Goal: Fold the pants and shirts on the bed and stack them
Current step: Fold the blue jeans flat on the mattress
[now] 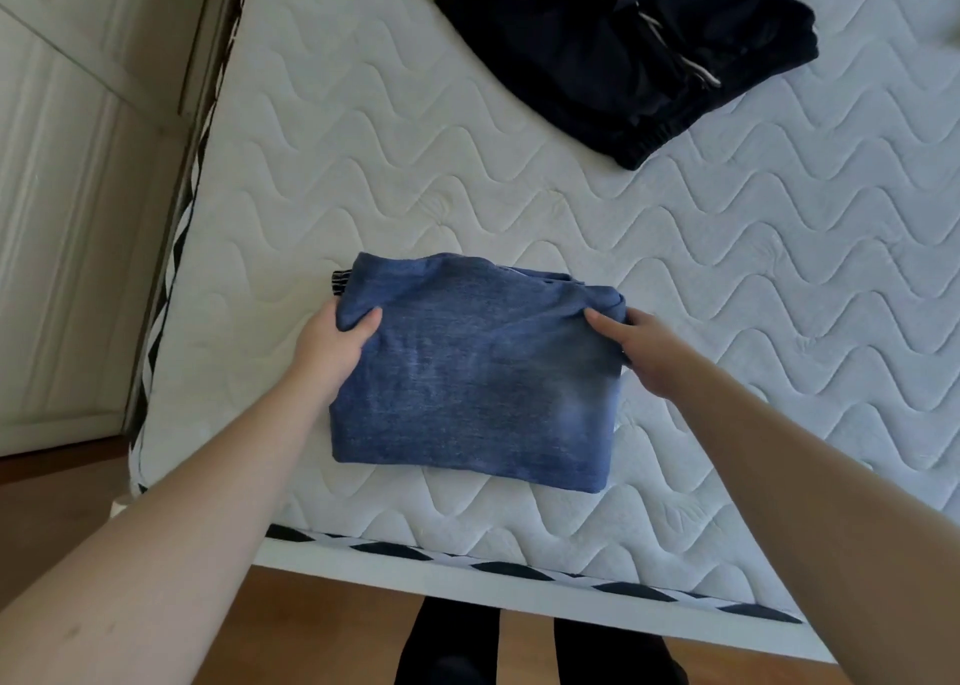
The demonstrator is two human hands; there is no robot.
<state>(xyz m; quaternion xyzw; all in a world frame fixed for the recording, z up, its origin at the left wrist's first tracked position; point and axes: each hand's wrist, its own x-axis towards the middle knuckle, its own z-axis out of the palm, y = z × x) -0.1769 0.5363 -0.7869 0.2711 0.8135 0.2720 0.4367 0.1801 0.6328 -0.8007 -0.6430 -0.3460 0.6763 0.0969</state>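
Observation:
A folded blue garment [478,372] lies on the white quilted mattress [753,295], near its front edge. My left hand [332,344] grips the garment's upper left corner, thumb on top and fingers under the cloth. My right hand [641,346] pinches the upper right corner the same way. A striped black-and-white band [340,283] peeks out at the garment's far left corner. Dark navy pants [623,50] with a striped drawstring lie folded loosely at the far side of the bed.
White wardrobe doors [67,191] stand close along the bed's left side. The mattress edge carries a black-and-white zigzag trim [467,560]. Wooden floor [322,632] and my dark-clad legs show below the front edge.

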